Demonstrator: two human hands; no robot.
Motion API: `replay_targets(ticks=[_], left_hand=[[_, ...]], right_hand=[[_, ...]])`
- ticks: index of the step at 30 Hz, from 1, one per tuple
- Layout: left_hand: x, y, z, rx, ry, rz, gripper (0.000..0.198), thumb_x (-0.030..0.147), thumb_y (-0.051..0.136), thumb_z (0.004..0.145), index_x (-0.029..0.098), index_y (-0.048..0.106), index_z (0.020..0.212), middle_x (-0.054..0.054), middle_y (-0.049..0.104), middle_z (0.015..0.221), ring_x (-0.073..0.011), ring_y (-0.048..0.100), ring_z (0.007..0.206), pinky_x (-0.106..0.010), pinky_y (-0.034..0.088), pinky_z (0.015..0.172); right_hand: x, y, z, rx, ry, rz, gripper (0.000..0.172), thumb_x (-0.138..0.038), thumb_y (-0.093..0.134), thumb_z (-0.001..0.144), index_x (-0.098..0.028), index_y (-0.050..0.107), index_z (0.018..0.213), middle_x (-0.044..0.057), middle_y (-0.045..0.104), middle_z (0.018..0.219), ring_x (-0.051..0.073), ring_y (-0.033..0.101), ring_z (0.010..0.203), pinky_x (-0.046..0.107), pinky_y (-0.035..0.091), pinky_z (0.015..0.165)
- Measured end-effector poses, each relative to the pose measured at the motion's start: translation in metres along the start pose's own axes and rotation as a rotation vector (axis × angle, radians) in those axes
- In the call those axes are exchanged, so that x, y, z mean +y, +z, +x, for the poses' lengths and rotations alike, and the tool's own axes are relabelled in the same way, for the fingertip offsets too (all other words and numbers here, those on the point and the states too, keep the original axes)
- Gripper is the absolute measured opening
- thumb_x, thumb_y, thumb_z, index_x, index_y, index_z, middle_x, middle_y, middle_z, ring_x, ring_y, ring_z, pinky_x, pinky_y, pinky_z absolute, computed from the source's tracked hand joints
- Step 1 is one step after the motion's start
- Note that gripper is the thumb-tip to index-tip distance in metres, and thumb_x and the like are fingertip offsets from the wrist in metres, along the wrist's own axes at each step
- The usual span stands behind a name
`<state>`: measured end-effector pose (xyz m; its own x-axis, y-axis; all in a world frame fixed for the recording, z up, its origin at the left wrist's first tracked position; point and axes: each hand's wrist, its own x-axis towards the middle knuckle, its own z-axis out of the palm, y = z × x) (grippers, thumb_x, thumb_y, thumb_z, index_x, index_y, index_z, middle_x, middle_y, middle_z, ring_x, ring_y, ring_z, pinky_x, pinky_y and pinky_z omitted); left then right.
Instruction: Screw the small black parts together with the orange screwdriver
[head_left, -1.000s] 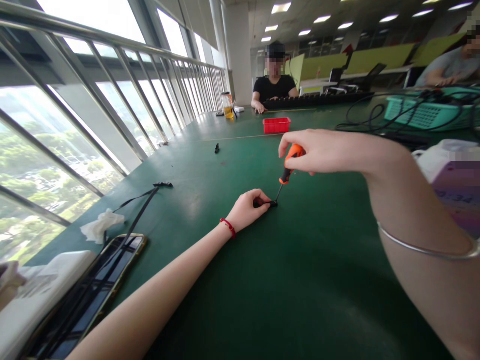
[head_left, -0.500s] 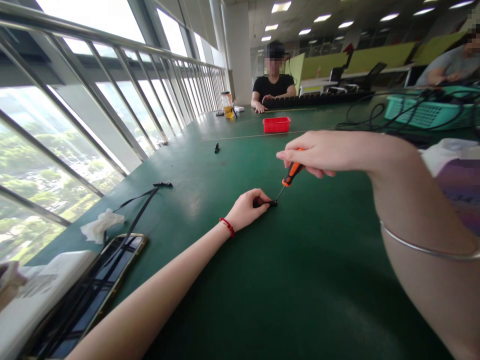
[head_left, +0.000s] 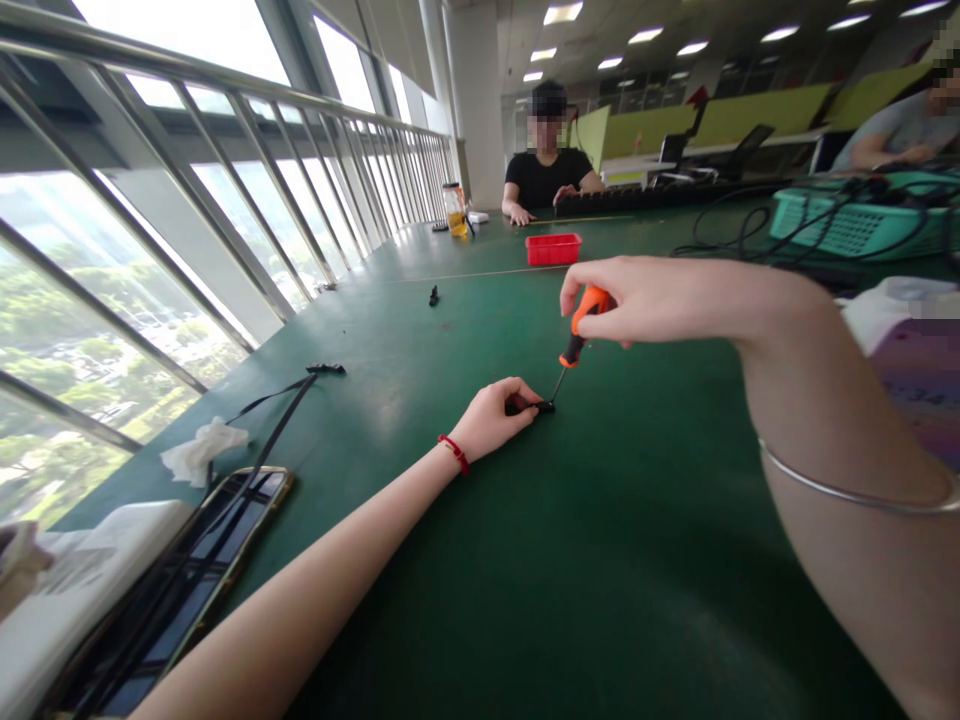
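Observation:
My left hand (head_left: pixel 499 415) pinches a small black part (head_left: pixel 546 407) against the green tabletop (head_left: pixel 600 560); the fingers cover much of it. Above and to the right, my right hand (head_left: pixel 619 300) is closed round the handle of an orange and black screwdriver (head_left: pixel 581 327). Its thin shaft slants down, and the tip meets the right end of the black part. Whether a screw sits under the tip is too small to tell. Two other small black pieces lie farther off, one (head_left: pixel 433 296) beyond my left hand and one (head_left: pixel 326 370) to the left by a dark strap.
A red tray (head_left: pixel 553 250) stands ahead, before a person in black (head_left: pixel 551 175) at the far end. To the right is a turquoise basket (head_left: pixel 840 225) with cables. A phone (head_left: pixel 247 510), crumpled tissue (head_left: pixel 202 450) and white box (head_left: pixel 112 560) lie left, along the railing.
My right hand has shifted its fingers round the screwdriver handle, which now stands a little more upright. My left hand and the black part stay in place. The far person's hand moved right.

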<state>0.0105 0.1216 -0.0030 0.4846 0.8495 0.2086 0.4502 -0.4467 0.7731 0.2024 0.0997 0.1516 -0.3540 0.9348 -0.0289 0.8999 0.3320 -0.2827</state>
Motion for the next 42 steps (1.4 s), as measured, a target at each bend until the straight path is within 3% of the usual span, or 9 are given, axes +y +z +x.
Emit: replay_targets(ticks=[5,11,16,22,42], left_hand=[[0.000,0.000,0.000,0.011,0.002,0.015,0.013,0.018,0.057,0.075,0.012,0.063,0.085,-0.004,0.066,0.082,-0.0132,0.058,0.072,-0.024,0.047,0.068],[0.001,0.000,0.000,0.020,-0.004,0.021,0.012,0.018,0.057,0.075,0.013,0.063,0.084,-0.004,0.067,0.084,-0.0133,0.058,0.073,-0.024,0.047,0.068],[0.002,0.000,0.000,0.024,-0.001,0.011,0.011,0.018,0.058,0.075,0.013,0.063,0.083,-0.005,0.067,0.085,-0.0134,0.059,0.074,-0.024,0.048,0.069],[0.001,0.000,0.000,0.025,-0.013,-0.007,0.012,0.018,0.059,0.075,0.013,0.064,0.084,-0.004,0.067,0.082,-0.0130,0.059,0.073,-0.024,0.048,0.069],[0.000,0.002,0.001,0.045,-0.015,-0.008,0.010,0.019,0.060,0.073,0.014,0.061,0.081,-0.005,0.068,0.085,-0.0141,0.060,0.075,-0.026,0.049,0.072]], right_hand=[[-0.001,0.001,0.001,0.013,0.029,-0.007,0.034,-0.052,0.046,0.082,-0.022,0.060,0.089,0.000,0.058,0.061,0.013,0.050,0.052,0.026,0.031,0.054],[-0.002,0.000,-0.001,-0.009,-0.044,-0.017,0.024,-0.044,0.055,0.077,-0.024,0.062,0.089,-0.001,0.059,0.066,0.012,0.049,0.054,0.026,0.029,0.053],[-0.004,0.001,-0.001,-0.008,-0.003,-0.010,0.034,-0.051,0.047,0.081,-0.022,0.064,0.081,0.000,0.055,0.056,0.012,0.048,0.051,0.027,0.029,0.053],[-0.003,0.001,0.001,0.069,-0.051,-0.034,0.020,-0.039,0.053,0.077,-0.024,0.067,0.080,0.000,0.058,0.063,0.012,0.049,0.054,0.027,0.029,0.053],[-0.009,0.005,0.003,0.131,-0.136,-0.010,0.016,-0.034,0.054,0.075,-0.024,0.066,0.078,0.001,0.062,0.075,0.014,0.052,0.062,0.028,0.032,0.057]])
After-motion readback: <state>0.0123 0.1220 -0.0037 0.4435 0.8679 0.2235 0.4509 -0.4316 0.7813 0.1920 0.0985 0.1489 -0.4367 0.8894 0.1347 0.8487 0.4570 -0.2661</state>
